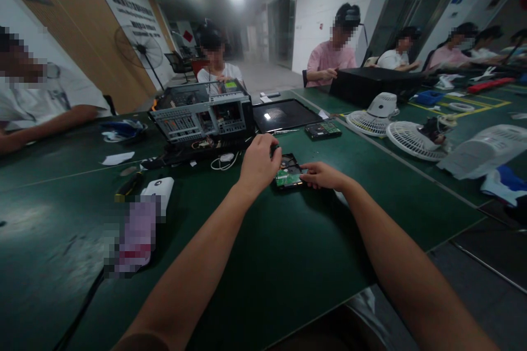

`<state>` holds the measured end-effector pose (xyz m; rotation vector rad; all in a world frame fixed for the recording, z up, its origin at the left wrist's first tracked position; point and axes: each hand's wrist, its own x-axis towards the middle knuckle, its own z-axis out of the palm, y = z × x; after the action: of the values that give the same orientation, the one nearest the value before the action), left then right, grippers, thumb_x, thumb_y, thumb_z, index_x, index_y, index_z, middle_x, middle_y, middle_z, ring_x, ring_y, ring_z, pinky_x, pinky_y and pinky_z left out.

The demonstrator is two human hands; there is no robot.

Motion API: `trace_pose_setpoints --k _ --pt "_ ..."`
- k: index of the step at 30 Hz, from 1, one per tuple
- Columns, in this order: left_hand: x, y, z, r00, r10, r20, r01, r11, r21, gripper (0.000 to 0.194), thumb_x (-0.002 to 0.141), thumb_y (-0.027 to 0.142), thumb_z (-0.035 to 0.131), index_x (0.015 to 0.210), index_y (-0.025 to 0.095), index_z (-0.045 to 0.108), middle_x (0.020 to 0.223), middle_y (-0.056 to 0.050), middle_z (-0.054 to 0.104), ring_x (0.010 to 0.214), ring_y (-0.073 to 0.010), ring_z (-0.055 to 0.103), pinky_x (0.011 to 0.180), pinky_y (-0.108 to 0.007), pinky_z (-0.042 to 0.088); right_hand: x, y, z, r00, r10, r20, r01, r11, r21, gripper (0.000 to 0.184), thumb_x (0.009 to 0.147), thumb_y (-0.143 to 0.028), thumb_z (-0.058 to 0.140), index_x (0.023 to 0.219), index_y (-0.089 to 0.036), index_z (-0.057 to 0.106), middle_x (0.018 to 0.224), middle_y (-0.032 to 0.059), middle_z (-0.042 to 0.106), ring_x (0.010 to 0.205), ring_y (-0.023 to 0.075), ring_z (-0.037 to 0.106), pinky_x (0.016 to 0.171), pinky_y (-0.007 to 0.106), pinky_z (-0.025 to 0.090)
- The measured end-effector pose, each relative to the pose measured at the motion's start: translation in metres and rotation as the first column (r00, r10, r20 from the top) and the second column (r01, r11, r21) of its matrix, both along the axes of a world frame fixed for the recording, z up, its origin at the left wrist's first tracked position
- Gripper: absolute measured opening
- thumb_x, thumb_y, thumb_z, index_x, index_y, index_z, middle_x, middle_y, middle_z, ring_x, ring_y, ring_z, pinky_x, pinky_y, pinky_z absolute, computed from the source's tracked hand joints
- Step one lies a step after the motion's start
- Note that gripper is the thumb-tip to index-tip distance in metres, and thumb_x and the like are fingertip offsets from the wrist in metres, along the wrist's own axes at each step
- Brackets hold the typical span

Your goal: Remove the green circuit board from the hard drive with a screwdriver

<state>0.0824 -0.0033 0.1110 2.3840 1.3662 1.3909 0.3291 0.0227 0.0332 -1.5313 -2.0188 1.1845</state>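
Note:
A hard drive (289,174) with a green circuit board facing up lies on the green table in front of me. My right hand (323,175) pinches its right edge between thumb and fingers. At the drive's upper left is my left hand (259,160), its fingers curled together around something small and dark that I cannot make out. Behind the hands stands an opened computer case (203,115), its metal frame bare. A second hard drive (323,130) rests farther back on the right, beside a black side panel (286,114).
On the left lie a power bank (158,192), a yellow-black tool (129,186) and a paper scrap (118,158). A white cable (225,162) curls before the case. Fan parts (415,140) and a white housing (486,148) occupy the right. Several people sit around the table.

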Motion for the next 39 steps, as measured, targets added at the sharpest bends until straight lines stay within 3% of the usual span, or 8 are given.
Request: trace_pose_setpoints --k 9,15,22,25,32,39 --pt "-0.0036 0.0016 0.0004 0.999 0.025 -0.043 -0.027 0.999 -0.030 0.022 0.093 0.014 0.055 0.108 0.024 0.068 0.112 -0.008 0.063 0.101 -0.0230 0.063 0.090 -0.039 0.054 0.0010 0.0010 -0.0009 1.000 0.011 -0.007 -0.011 1.000 -0.009 0.057 0.095 -0.040 0.062 0.145 -0.015 0.051 0.076 0.0041 0.068 0.058 0.0130 0.059 0.049 0.022 0.043" --pt "-0.0035 0.0006 0.0034 0.995 -0.030 -0.095 0.029 0.999 -0.014 0.026 0.094 0.009 0.051 0.110 0.021 0.067 0.114 -0.007 0.067 0.104 -0.0215 0.064 0.093 -0.038 0.054 0.0006 0.0004 0.0013 1.000 0.005 -0.012 -0.005 1.000 -0.016 0.058 0.095 -0.037 0.063 0.147 -0.014 0.048 0.076 0.0039 0.067 0.058 0.0130 0.059 0.049 0.023 0.044" --pt "-0.0021 0.0009 0.0013 0.997 -0.054 -0.048 0.053 0.998 -0.026 0.009 0.092 0.019 0.060 0.102 0.019 0.061 0.101 -0.007 0.070 0.089 -0.0193 0.066 0.083 -0.035 0.055 -0.0002 -0.0002 0.0010 1.000 -0.004 -0.016 0.004 1.000 -0.014 0.060 0.095 -0.038 0.063 0.147 -0.013 0.047 0.076 0.0044 0.068 0.059 0.0133 0.059 0.049 0.022 0.044" --pt "-0.0017 0.0012 0.0008 0.998 -0.052 -0.018 0.051 0.998 -0.049 0.014 0.089 0.022 0.067 0.099 0.020 0.058 0.094 -0.005 0.069 0.085 -0.0190 0.066 0.079 -0.034 0.054 -0.0002 0.0000 0.0011 1.000 -0.002 -0.007 0.002 1.000 -0.013 0.061 0.095 -0.038 0.062 0.148 -0.012 0.046 0.077 0.0046 0.068 0.059 0.0134 0.059 0.049 0.022 0.044" --pt "-0.0011 0.0002 0.0030 0.999 -0.030 -0.017 0.030 0.999 0.011 0.011 0.087 0.016 0.069 0.093 0.021 0.062 0.105 -0.005 0.063 0.096 -0.0193 0.062 0.084 -0.035 0.054 0.0002 0.0007 0.0002 1.000 0.000 -0.012 0.000 1.000 -0.006 0.059 0.095 -0.037 0.063 0.147 -0.015 0.048 0.075 0.0030 0.067 0.058 0.0125 0.059 0.049 0.021 0.044" --pt "-0.0037 0.0011 0.0025 0.999 0.000 -0.038 0.000 1.000 0.002 0.009 0.089 0.016 0.066 0.098 0.020 0.063 0.103 -0.005 0.065 0.093 -0.0187 0.063 0.084 -0.034 0.054 0.0010 0.0010 0.0003 1.000 0.018 -0.012 -0.018 1.000 -0.006 0.056 0.095 -0.038 0.062 0.145 -0.015 0.050 0.075 0.0034 0.068 0.057 0.0127 0.058 0.049 0.022 0.044"
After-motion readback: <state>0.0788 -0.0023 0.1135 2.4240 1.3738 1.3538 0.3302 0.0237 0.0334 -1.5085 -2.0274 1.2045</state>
